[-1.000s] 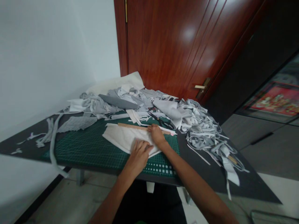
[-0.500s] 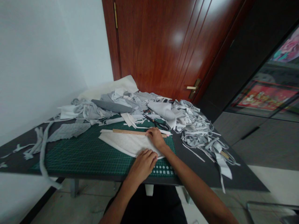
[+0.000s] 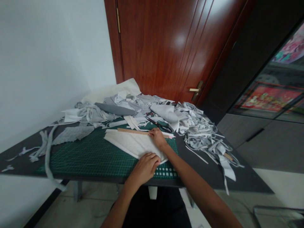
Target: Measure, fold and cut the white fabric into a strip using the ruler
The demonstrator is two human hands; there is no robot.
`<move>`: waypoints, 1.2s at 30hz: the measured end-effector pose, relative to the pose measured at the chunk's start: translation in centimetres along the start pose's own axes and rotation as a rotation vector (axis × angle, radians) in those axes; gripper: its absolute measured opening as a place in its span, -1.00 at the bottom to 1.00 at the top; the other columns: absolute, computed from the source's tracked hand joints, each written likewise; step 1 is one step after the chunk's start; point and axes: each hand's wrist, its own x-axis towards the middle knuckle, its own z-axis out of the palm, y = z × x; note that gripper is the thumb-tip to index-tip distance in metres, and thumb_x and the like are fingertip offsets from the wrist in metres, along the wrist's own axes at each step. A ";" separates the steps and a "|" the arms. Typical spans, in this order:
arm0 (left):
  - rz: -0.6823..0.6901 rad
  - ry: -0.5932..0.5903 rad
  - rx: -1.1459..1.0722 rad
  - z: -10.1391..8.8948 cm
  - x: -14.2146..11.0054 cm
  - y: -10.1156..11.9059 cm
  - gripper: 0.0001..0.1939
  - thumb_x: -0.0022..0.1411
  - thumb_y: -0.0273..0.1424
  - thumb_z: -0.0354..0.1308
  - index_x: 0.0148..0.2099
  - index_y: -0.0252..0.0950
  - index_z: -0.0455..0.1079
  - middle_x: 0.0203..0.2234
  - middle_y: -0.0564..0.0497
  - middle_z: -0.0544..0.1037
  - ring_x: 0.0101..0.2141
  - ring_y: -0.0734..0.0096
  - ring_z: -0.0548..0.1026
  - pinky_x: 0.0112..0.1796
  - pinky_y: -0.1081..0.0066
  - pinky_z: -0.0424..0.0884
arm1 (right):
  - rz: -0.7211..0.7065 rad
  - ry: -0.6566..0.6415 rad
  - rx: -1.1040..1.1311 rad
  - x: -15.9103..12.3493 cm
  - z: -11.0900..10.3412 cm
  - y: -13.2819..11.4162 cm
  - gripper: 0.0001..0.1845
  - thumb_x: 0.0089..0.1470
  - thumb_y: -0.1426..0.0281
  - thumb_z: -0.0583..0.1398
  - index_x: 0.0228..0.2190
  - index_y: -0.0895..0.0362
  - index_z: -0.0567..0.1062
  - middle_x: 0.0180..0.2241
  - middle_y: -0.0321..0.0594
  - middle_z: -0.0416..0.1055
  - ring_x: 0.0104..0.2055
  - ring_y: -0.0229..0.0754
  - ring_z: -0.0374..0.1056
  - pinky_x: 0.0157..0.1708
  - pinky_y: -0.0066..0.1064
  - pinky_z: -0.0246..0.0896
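A white fabric piece (image 3: 131,144) lies folded into a rough triangle on the green cutting mat (image 3: 85,161). A wooden ruler (image 3: 133,131) runs along its upper edge. My right hand (image 3: 157,138) presses on the ruler's right end and the cloth edge. My left hand (image 3: 145,167) sits on the fabric's lower corner, fingers curled against the cloth. Black-handled scissors (image 3: 159,125) lie just beyond the ruler, out of reach of neither hand's fingers but untouched.
Heaps of grey and white fabric scraps (image 3: 142,107) cover the table's back, with tangled strips (image 3: 209,142) at the right. A long strip (image 3: 47,158) hangs over the front left edge. A wall stands left, a red-brown door (image 3: 161,47) behind.
The head view has swung left since the oldest frame. The ruler's left end has shifted up and right, and the fabric's left corner has moved slightly right.
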 end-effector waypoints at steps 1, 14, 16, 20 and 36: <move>0.004 -0.001 -0.008 -0.1 0.0 0.0 -0.79 0.48 -0.45 -0.03 -0.17 -0.21 0.42 -0.25 0.03 0.54 -0.14 0.30 0.49 -0.03 0.29 0.34 | 0.002 -0.001 -0.003 0.2 0.0 0.0 -0.77 0.26 0.56 0.24 -0.11 0.19 0.68 -0.12 -0.03 0.59 -0.01 -0.07 0.39 0.08 -0.32 0.24; -0.108 0.117 0.001 0.1 -0.3 0.1 -0.84 0.47 -0.38 0.00 -0.10 -0.20 0.41 -0.17 -0.02 0.51 -0.05 0.23 0.44 0.02 0.20 0.38 | 0.008 0.053 -0.025 0.0 0.9 0.2 -0.75 0.31 0.54 0.17 -0.11 0.26 0.66 -0.15 0.04 0.55 -0.03 0.00 0.35 0.08 -0.26 0.22; -0.179 0.210 0.049 0.4 -0.4 -0.3 -0.81 0.48 -0.36 -0.02 -0.01 -0.21 0.41 -0.09 -0.06 0.50 0.01 0.18 0.42 0.07 0.14 0.38 | -0.005 0.075 -0.015 -0.4 0.8 0.1 -0.75 0.33 0.53 0.16 -0.10 0.25 0.65 -0.14 0.02 0.54 -0.03 -0.01 0.33 0.09 -0.25 0.20; -0.309 0.337 0.138 1.1 -0.5 -0.9 -0.73 0.45 -0.40 -0.03 0.11 -0.29 0.36 0.06 -0.20 0.45 0.14 0.02 0.35 0.17 -0.05 0.30 | -0.042 0.116 0.004 -1.1 0.0 -0.4 -0.71 0.39 0.49 0.09 -0.07 0.25 0.61 -0.09 0.01 0.49 0.00 -0.02 0.29 0.10 -0.26 0.19; -0.341 0.329 0.277 1.1 -0.2 -0.5 -0.66 0.36 -0.46 0.00 0.13 -0.29 0.37 0.08 -0.22 0.46 0.14 -0.01 0.38 0.18 -0.05 0.32 | -0.030 0.023 -0.048 -2.7 -0.3 -0.5 -0.78 0.33 0.43 0.22 -0.10 0.09 0.68 -0.15 -0.09 0.57 -0.05 -0.02 0.35 0.03 -0.22 0.19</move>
